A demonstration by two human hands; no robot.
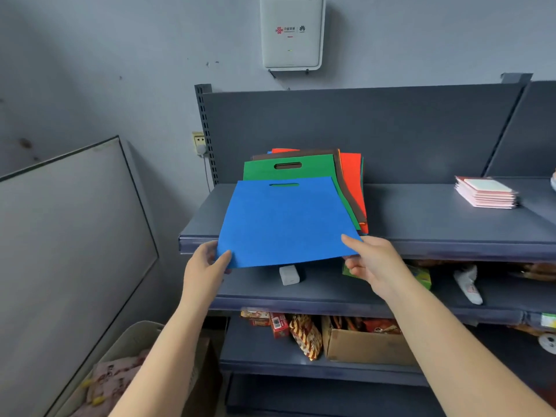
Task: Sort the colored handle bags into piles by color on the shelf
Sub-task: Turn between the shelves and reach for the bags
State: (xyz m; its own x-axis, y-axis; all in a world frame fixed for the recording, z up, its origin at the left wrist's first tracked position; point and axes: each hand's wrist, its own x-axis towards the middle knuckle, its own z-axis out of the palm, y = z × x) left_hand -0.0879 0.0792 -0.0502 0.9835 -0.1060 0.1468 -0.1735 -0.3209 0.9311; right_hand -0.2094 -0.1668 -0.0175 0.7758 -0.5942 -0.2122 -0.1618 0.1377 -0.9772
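**Blue bag held at the shelf edge**

Both hands held the blue bag (282, 221) by its near corners. The left hand (204, 266) pinched the near left corner, thumb on top and fingers underneath. The right hand (373, 263) pinched the near right corner the same way, thumb lying on the fabric and fingers curled below it. The bag was spread flat and tilted, its near edge hanging out past the front lip of the top shelf (421, 218), its far edge with the handle slot lying over the stack.

Under it sat the rest of the stack, fanned out on the left part of that shelf against the back panel. The green bag (261, 170) was next down, its handle slot in plain sight. A brown bag (340, 182) showed as a band along the top and right of the green one, and a red bag (352, 176) stuck out to the right beneath that. A sliver of blue showed at the stack's far left corner; how many bags lay in the stack could not be told.

Well apart to the right on the same shelf lay a pile of pink notebooks (486, 192). The shelf below carried a small white box (288, 275) just under the blue bag's near edge.
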